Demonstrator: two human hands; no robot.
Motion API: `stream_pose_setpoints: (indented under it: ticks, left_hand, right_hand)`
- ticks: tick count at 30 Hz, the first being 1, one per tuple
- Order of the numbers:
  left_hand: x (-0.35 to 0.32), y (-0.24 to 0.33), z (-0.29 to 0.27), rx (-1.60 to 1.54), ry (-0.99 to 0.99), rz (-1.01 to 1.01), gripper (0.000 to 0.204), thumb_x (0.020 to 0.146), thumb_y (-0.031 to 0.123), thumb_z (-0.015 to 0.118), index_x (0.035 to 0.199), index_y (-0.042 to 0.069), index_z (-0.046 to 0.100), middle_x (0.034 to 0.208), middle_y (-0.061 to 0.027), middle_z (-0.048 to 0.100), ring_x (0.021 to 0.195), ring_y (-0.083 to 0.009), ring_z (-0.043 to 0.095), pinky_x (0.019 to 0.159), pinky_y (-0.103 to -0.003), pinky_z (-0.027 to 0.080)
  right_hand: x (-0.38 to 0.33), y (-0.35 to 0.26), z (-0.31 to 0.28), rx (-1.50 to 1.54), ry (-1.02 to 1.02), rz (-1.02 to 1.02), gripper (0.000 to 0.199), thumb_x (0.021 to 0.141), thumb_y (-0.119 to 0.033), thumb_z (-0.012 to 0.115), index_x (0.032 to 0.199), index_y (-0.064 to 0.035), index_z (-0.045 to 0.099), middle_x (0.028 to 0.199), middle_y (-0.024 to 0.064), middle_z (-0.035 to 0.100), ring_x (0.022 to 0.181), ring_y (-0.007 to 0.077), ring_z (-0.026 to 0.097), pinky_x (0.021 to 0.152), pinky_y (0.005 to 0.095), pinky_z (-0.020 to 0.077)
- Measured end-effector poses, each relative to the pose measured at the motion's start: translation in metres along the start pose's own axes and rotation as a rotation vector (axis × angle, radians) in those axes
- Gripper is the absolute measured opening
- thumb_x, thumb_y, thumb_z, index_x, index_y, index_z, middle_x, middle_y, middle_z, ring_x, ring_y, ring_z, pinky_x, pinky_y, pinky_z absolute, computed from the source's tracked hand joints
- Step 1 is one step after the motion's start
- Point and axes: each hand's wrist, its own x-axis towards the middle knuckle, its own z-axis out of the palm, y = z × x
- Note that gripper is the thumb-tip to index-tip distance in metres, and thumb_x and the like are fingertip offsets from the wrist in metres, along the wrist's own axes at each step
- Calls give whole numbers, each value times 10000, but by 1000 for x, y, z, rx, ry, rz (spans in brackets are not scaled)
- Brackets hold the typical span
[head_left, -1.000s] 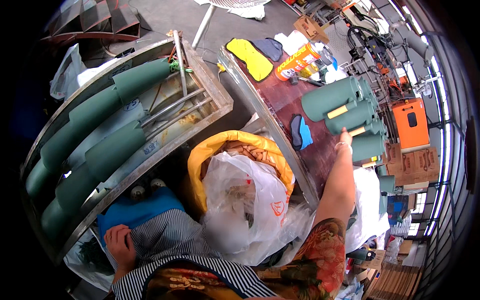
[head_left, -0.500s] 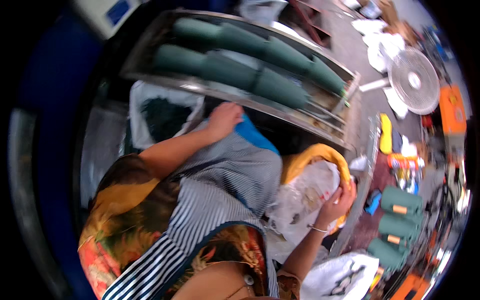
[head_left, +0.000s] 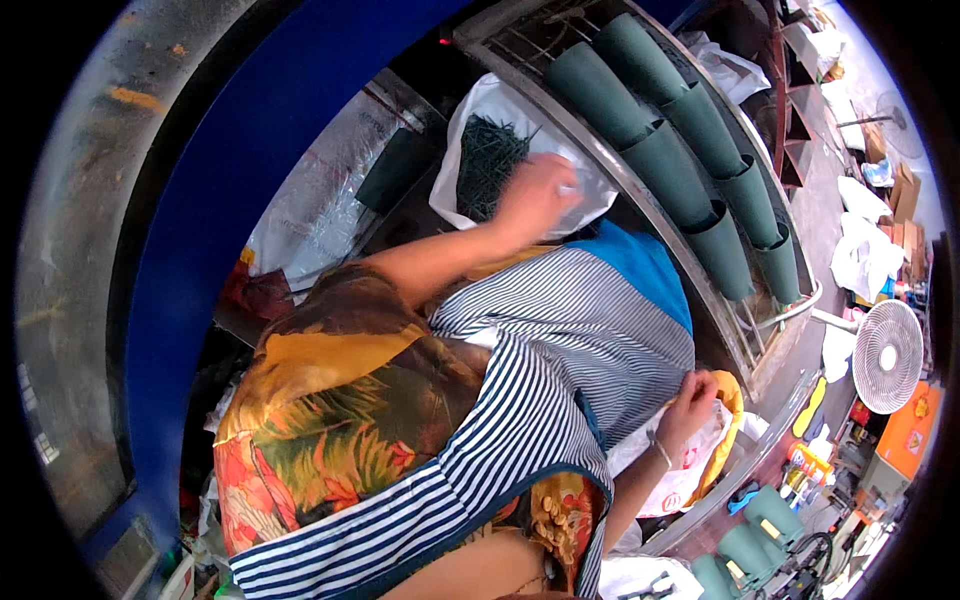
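My left hand (head_left: pixel 540 203), smeared by motion, is over the near right side of a white bag (head_left: pixel 452 178) of dark green strips (head_left: pixel 488 160). Its fingers are too blurred to read. On the right, my right hand (head_left: pixel 690 402) is closed, its fingers curled beside the striped apron (head_left: pixel 610 300) on my lap. What it holds, if anything, is hidden. Below and behind that hand stands a white plastic bag (head_left: pixel 685 465) with a yellow covering (head_left: pixel 728 420) around its edge. A blue cloth (head_left: pixel 640 268) lies at the apron's far edge.
A metal-framed rack (head_left: pixel 640 165) ahead bears two rows of nested dark green cups (head_left: pixel 665 170). Left is a curved blue panel (head_left: pixel 215 190). At right are a table (head_left: pixel 690 538) with green rolls (head_left: pixel 745 550) and a white fan (head_left: pixel 888 357).
My view has turned left, so the rack looks steeper. My left hand has moved from the apron's blue edge to the strip bag. My right hand has come off the yellow-edged bag toward my lap.
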Motion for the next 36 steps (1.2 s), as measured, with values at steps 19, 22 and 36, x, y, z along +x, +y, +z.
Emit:
stream_pose_setpoints:
  ticks: [19, 22, 36]
  left_hand:
    - [-16, -200, -37, 831, -695, -527, 447, 875, 232, 508, 1293, 74, 527, 1433, -155, 425, 1355, -333, 350, 1093, -441, 319]
    - [-23, -185, -39, 1144, -1023, -360, 456, 866, 216, 525, 1302, 81, 530, 1350, -148, 522, 1304, -333, 427, 1092, -437, 318]
    - [-252, -267, -226, 965, 323, -770, 381, 985, 326, 426, 1162, 25, 579, 1089, -229, 629, 1016, -374, 605, 827, -470, 485]
  right_hand:
    - [-48, 16, -130, -378, -138, -9, 139, 858, -63, 609, 979, -6, 573, 1020, 128, 587, 809, 271, 601, 723, 362, 487]
    - [-38, 5, -126, -343, -151, 7, 129, 852, -49, 606, 968, 1, 578, 1020, 140, 592, 857, 303, 604, 759, 376, 487]
    - [66, -53, -21, -368, -332, -648, 174, 812, -99, 654, 967, -44, 597, 1013, 110, 604, 935, 324, 588, 819, 402, 468]
